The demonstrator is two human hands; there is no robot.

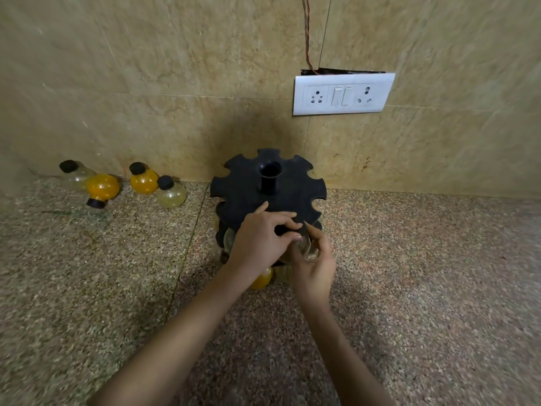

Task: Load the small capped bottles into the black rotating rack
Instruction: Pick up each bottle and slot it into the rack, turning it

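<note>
The black rotating rack [265, 183] stands on the speckled counter against the wall, its notched top disc facing me. At its near edge my right hand [314, 260] grips a clear bottle [308, 249] with a black cap, held at a notch. My left hand [262, 238] rests on the disc's near rim, fingers on the bottle's cap. An orange bottle [261, 281] and pale bottles hang in the lower tier, partly hidden by my hands. Several loose bottles lie at the back left: two orange ones [102, 187] [143, 180] and two clear ones [76, 174] [171, 192].
A white socket and switch plate [342, 95] is fixed to the tiled wall above right of the rack, with a thin wire [307, 33] running up from it. The counter [424, 273] stretches to both sides of the rack.
</note>
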